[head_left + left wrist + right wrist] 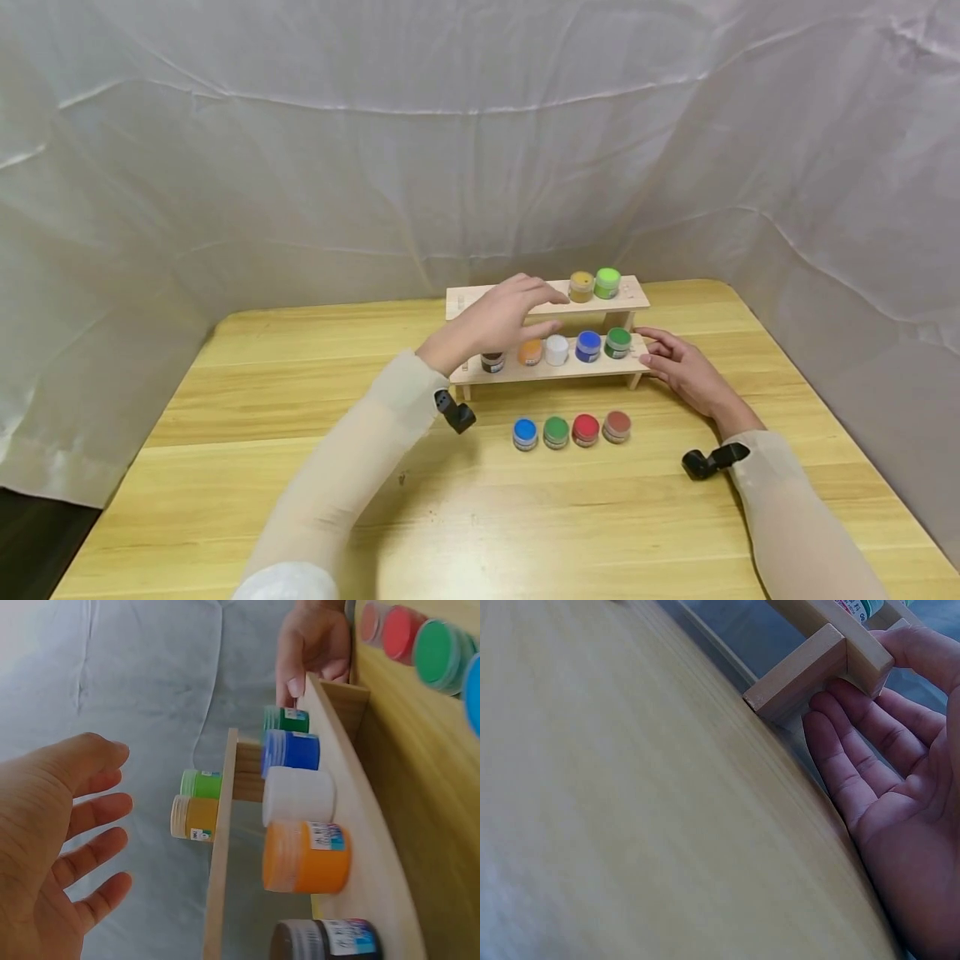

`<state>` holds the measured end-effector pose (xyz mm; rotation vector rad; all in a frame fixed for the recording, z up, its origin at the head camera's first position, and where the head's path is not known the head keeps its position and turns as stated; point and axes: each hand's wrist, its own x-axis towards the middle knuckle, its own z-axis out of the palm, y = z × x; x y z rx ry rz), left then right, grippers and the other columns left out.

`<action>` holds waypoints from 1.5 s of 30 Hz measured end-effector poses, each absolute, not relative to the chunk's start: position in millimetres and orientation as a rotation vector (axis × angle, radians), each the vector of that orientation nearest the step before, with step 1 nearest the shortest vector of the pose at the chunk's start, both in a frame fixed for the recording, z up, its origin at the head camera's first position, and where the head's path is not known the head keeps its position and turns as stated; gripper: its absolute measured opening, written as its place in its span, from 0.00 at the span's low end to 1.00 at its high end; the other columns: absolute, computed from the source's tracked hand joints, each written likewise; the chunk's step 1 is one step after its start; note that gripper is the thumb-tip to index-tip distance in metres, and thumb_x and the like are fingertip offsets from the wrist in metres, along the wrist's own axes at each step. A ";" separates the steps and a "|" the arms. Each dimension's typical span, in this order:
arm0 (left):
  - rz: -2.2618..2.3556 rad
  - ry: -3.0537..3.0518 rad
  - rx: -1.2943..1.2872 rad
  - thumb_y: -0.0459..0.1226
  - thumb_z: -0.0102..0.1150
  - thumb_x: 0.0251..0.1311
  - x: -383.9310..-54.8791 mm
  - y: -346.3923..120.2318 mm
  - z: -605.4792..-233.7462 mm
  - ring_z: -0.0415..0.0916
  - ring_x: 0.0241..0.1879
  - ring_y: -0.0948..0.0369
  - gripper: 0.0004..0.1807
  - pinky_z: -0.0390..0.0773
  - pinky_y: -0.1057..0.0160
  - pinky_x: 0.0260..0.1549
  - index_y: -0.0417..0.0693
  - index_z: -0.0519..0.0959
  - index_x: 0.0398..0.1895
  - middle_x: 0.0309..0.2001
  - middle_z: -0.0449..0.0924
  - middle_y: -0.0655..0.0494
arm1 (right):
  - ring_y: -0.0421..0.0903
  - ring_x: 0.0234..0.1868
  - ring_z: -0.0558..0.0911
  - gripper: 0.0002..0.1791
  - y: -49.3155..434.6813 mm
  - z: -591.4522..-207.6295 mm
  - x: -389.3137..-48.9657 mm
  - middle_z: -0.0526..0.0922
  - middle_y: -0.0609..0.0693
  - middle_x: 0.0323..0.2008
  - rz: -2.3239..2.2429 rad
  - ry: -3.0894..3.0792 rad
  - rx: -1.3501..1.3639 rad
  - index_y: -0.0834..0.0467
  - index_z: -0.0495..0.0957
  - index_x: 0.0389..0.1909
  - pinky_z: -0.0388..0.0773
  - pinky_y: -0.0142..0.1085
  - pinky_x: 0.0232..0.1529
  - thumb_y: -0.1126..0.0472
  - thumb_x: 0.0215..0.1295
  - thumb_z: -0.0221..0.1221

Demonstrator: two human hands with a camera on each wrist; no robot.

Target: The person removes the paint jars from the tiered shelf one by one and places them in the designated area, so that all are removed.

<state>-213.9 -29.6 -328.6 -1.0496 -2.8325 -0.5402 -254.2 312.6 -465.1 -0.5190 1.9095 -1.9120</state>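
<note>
A two-tier wooden rack (555,373) carries small paint jars. My left hand (504,315) hovers over its left half, fingers spread and holding nothing; the left wrist view shows a gap between it and the jars. On the lower tier stand a dark jar (326,941), an orange jar (307,856), a white jar (298,796), a blue jar (588,346) and a dark green jar (618,342). A yellow-ochre jar (581,287) and a light green jar (607,283) are on the upper tier. My right hand (686,375) grips the lower tier's right end, thumb on top, fingers below.
In front of the rack, a row on the wooden table (525,517) holds a light blue jar (525,434), a green jar (556,432), a red jar (586,429) and a reddish-brown jar (617,426). Grey cloth (420,167) hangs behind and at both sides.
</note>
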 end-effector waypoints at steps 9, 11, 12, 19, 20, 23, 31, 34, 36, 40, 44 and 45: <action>-0.561 -2.859 -0.997 0.50 0.52 0.70 -232.8 -20.7 -322.2 0.65 0.62 0.62 0.23 0.62 0.64 0.63 0.55 0.74 0.64 0.61 0.73 0.61 | 0.39 0.44 0.77 0.33 311.9 -466.6 -255.6 0.74 0.52 0.43 -1.913 1.897 -0.523 0.68 0.54 0.72 0.79 0.31 0.46 0.65 0.71 0.56; -0.573 -2.863 -0.981 0.50 0.52 0.70 -235.9 -18.7 -321.7 0.65 0.62 0.62 0.22 0.61 0.65 0.63 0.56 0.74 0.65 0.61 0.73 0.61 | 0.39 0.44 0.77 0.33 312.3 -467.6 -255.7 0.74 0.52 0.43 -1.914 1.888 -0.522 0.68 0.54 0.72 0.79 0.31 0.46 0.66 0.71 0.56; -0.584 -2.866 -0.971 0.49 0.53 0.70 -237.3 -17.6 -321.3 0.65 0.62 0.62 0.22 0.62 0.65 0.63 0.56 0.74 0.65 0.61 0.73 0.62 | 0.39 0.44 0.77 0.33 312.4 -467.9 -255.7 0.74 0.52 0.43 -1.914 1.886 -0.520 0.67 0.54 0.72 0.79 0.31 0.46 0.66 0.71 0.56; -0.587 -2.883 -0.923 0.48 0.55 0.69 -251.5 -10.8 -323.9 0.65 0.62 0.62 0.23 0.62 0.65 0.63 0.55 0.74 0.65 0.61 0.73 0.61 | 0.40 0.45 0.78 0.33 312.0 -468.7 -256.2 0.74 0.52 0.44 -1.900 1.895 -0.516 0.67 0.54 0.72 0.79 0.31 0.47 0.65 0.72 0.55; -0.582 -2.881 -0.922 0.48 0.55 0.69 -254.1 -9.9 -324.9 0.65 0.62 0.61 0.23 0.62 0.65 0.63 0.55 0.74 0.64 0.61 0.73 0.60 | 0.40 0.45 0.78 0.33 311.7 -468.6 -256.1 0.74 0.53 0.44 -1.900 1.896 -0.517 0.67 0.54 0.72 0.79 0.31 0.47 0.65 0.72 0.55; -0.563 -2.884 -0.925 0.48 0.55 0.69 -261.2 -7.4 -328.1 0.64 0.63 0.61 0.23 0.60 0.65 0.64 0.56 0.73 0.65 0.62 0.72 0.60 | 0.40 0.45 0.78 0.33 310.9 -468.2 -255.6 0.74 0.53 0.44 -1.898 1.901 -0.517 0.68 0.54 0.72 0.79 0.31 0.47 0.65 0.72 0.55; -0.593 -2.925 -0.918 0.49 0.54 0.69 -274.9 -2.1 -337.6 0.60 0.67 0.61 0.27 0.55 0.65 0.67 0.56 0.68 0.69 0.67 0.68 0.60 | 0.39 0.42 0.77 0.32 310.0 -469.8 -255.5 0.73 0.52 0.43 -1.892 1.918 -0.530 0.68 0.55 0.72 0.79 0.30 0.44 0.65 0.72 0.55; -0.625 -2.941 -0.910 0.49 0.54 0.70 -278.1 1.9 -340.7 0.60 0.68 0.61 0.28 0.55 0.65 0.67 0.56 0.66 0.71 0.68 0.67 0.60 | 0.39 0.44 0.77 0.32 311.4 -469.6 -255.4 0.73 0.53 0.43 -1.894 1.911 -0.535 0.67 0.55 0.72 0.79 0.30 0.45 0.65 0.72 0.55; -0.641 -2.943 -0.912 0.49 0.53 0.70 -279.8 5.0 -342.4 0.60 0.67 0.61 0.28 0.56 0.65 0.67 0.56 0.66 0.71 0.68 0.67 0.60 | 0.40 0.45 0.78 0.32 312.6 -469.5 -255.0 0.74 0.53 0.44 -1.898 1.904 -0.537 0.67 0.54 0.72 0.79 0.31 0.46 0.65 0.72 0.55; -0.670 -2.935 -0.933 0.48 0.54 0.70 -284.2 11.3 -344.2 0.61 0.67 0.62 0.28 0.57 0.66 0.66 0.56 0.66 0.71 0.68 0.67 0.61 | 0.40 0.46 0.78 0.32 314.9 -469.8 -253.7 0.74 0.53 0.45 -1.905 1.894 -0.538 0.67 0.53 0.73 0.79 0.31 0.48 0.66 0.72 0.54; -0.726 -2.936 -0.956 0.47 0.54 0.69 -288.6 16.8 -344.2 0.62 0.66 0.63 0.28 0.59 0.66 0.65 0.57 0.65 0.72 0.68 0.68 0.62 | 0.40 0.46 0.79 0.33 317.2 -469.5 -252.9 0.74 0.52 0.45 -1.905 1.894 -0.536 0.68 0.53 0.73 0.78 0.31 0.49 0.66 0.72 0.54; -0.741 -2.934 -0.959 0.47 0.54 0.69 -289.7 18.1 -344.5 0.63 0.65 0.63 0.28 0.60 0.66 0.65 0.57 0.66 0.71 0.67 0.68 0.62 | 0.39 0.46 0.79 0.33 317.7 -468.9 -252.9 0.74 0.52 0.45 -1.904 1.895 -0.535 0.68 0.53 0.73 0.78 0.31 0.49 0.66 0.72 0.54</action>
